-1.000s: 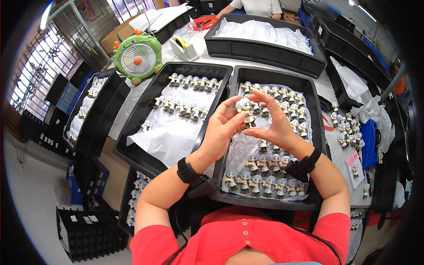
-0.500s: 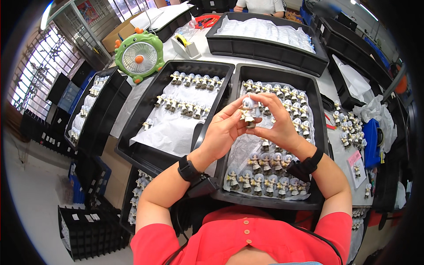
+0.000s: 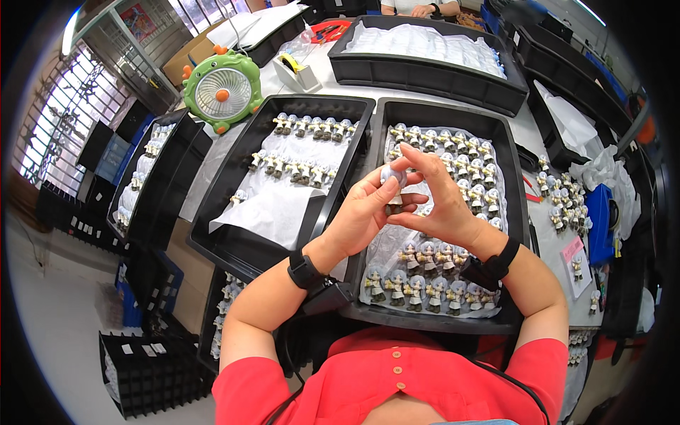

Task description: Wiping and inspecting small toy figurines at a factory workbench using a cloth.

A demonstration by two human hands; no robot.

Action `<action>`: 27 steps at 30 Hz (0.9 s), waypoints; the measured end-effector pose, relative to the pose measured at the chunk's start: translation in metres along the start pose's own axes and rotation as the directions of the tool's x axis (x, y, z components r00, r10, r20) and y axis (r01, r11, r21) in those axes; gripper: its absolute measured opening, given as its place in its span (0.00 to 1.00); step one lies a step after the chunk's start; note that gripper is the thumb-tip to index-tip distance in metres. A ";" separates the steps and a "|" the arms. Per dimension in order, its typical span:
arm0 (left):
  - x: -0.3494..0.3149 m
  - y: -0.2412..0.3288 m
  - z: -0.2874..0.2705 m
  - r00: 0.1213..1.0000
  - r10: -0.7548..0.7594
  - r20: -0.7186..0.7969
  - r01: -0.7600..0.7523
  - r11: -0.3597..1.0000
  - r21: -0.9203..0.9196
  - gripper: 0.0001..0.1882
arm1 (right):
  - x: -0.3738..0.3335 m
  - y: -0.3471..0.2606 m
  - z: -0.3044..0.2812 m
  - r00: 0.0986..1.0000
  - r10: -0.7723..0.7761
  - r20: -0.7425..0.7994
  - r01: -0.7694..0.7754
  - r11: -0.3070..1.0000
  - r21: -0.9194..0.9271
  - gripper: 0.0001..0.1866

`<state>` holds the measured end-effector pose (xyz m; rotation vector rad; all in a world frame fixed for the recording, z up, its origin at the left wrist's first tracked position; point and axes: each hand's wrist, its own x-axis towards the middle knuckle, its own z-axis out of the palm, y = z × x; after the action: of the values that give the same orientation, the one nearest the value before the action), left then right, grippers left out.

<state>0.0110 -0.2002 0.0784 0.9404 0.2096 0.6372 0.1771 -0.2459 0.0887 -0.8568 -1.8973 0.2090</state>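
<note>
A small silver-haired figurine (image 3: 394, 190) is held upright over the right-hand black tray (image 3: 516, 283). My left hand (image 3: 360, 212) grips it from the side, with its thumb across the front near the head. My right hand (image 3: 450, 202) curves round the figurine's other side, fingertips at the head and thumb by the dark feet. Part of the figurine is hidden by my fingers. Below my hands, rows of similar figurines (image 3: 416, 292) stand on white sheeting in the tray.
To the left is another black tray (image 3: 202, 244) with figurine rows on white paper. A green fan (image 3: 221, 94) and a tape dispenser (image 3: 297, 74) stand behind it. More figurines (image 3: 564, 202) cluster at right beside a blue bin (image 3: 600, 227). Across the table, a person's hand (image 3: 423, 10) shows.
The figurine has turned in my fingers, and my left thumb now lies across it. My right fingers have shifted slightly about it. The person's hands across the table have moved.
</note>
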 end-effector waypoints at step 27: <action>-0.052 0.122 -0.156 0.590 -0.282 -0.757 0.779 -0.048 0.625 0.26 | -0.004 0.015 -0.001 0.964 0.261 0.045 -0.263 0.964 0.038 0.36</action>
<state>-0.1491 -0.0728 0.0795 1.7683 1.5248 -0.2731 0.1857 -0.2377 0.0790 -1.0805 -1.8048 0.4304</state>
